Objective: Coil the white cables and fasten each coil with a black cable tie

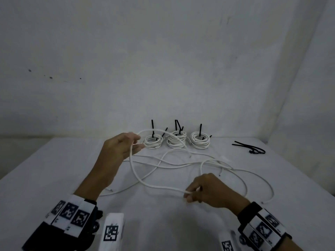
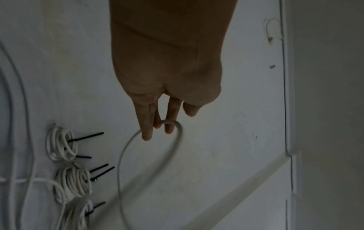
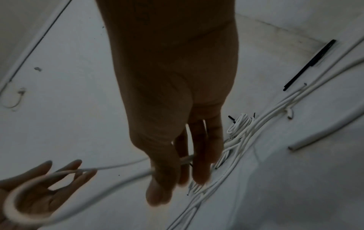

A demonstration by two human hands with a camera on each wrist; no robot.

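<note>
Fingers [image 1: 190, 193] of the right hand [image 1: 208, 191] pinch a white cable [image 1: 159, 187]; the left hand's [image 1: 119, 149] straightened fingers [image 2: 146, 124] carry its loop above the surface [image 1: 54, 169].

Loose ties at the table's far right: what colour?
Black. The loose ties lie on the white table, clearest in the head view.

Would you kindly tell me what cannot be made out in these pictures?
- Head view: how many spare black ties lie there; too small, overlapping.
- Right wrist view: right hand in shadow hides its grip on the white cable.
- Left wrist view: third coil blurred, cut by the bottom edge.
</note>
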